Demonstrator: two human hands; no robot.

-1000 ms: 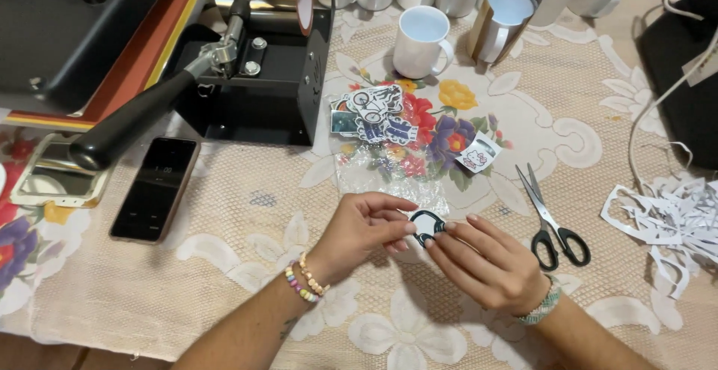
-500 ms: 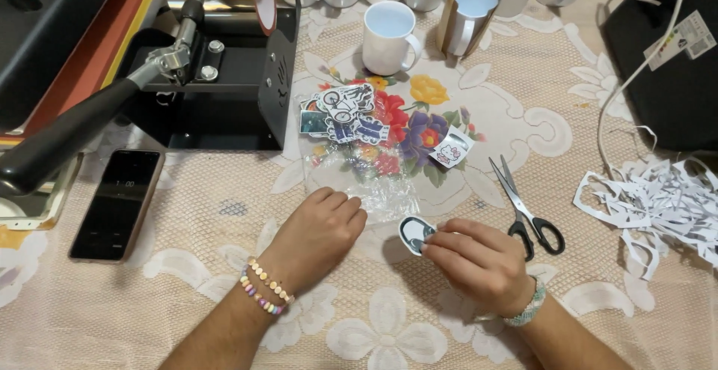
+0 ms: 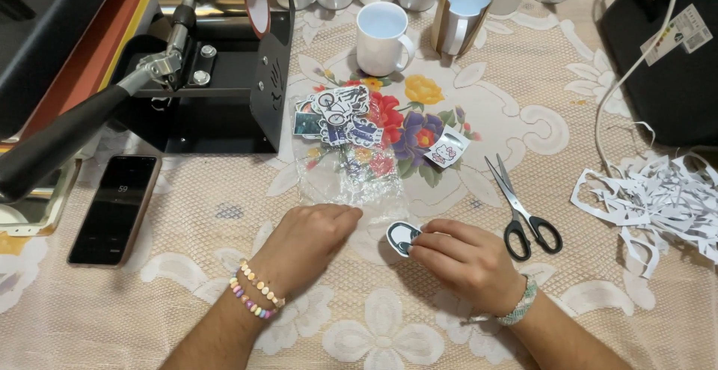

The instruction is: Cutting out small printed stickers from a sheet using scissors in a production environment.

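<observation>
1. On the worktop (image 3: 449, 86), covered by a beige lace cloth with a flower print, a small round black-and-white sticker (image 3: 402, 237) is pinched at its right edge by the fingertips of the right hand (image 3: 465, 263); the sticker lies low against the cloth, just right of the left hand.
2. The left hand (image 3: 308, 243) is laid palm down on the cloth, its fingers loosely together and closed on nothing, the fingertips resting on the lower edge of a clear plastic bag (image 3: 351, 175).
3. A beaded bracelet is worn on each wrist.
4. A pile of assorted colourful stickers (image 3: 338, 115) is seen on the upper part of the bag, and a single white cat-shaped sticker (image 3: 445, 151) lies just to its right.
5. Black-handled scissors (image 3: 520, 209) are placed shut, near the right hand.
6. White paper offcuts (image 3: 658, 198) are heaped at the far right.
7. A black smartphone (image 3: 114, 209) lies at the left, below a black mug heat press (image 3: 202, 63).
8. A white ceramic mug (image 3: 383, 37) stands behind the stickers, with further mugs ranged along the back edge.
</observation>
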